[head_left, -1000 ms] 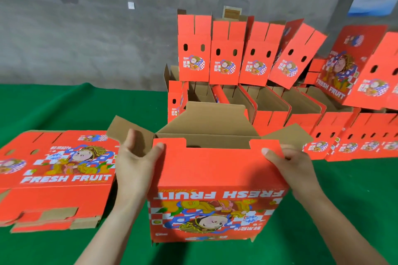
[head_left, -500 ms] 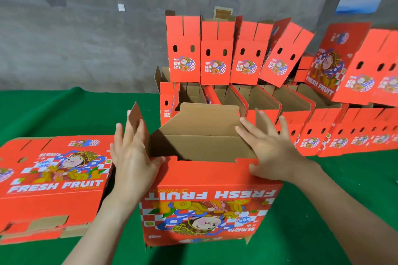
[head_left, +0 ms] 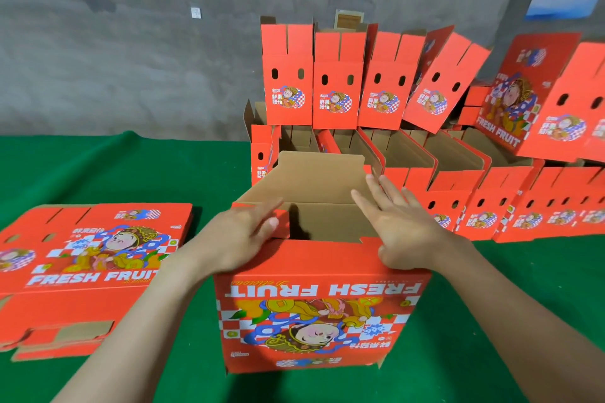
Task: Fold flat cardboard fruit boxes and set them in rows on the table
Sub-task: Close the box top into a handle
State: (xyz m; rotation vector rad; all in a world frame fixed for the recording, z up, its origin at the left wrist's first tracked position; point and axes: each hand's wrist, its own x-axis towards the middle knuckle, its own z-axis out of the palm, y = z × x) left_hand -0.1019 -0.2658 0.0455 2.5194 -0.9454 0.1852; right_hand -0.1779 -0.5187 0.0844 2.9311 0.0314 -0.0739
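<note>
Bottom-flap folding is in hand. The erected fruit box [head_left: 320, 304] stands inverted at lower centre on the green table [head_left: 131, 167]. The left hand [head_left: 242, 239] and right hand [head_left: 402, 229], fingers flat and grasping nothing, press the end flaps inward. The next move likely calls for closing the long flaps.

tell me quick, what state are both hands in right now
left hand: open, fingers pressing on the left end flap of the box
right hand: open, straight fingers over the box's right end
</note>
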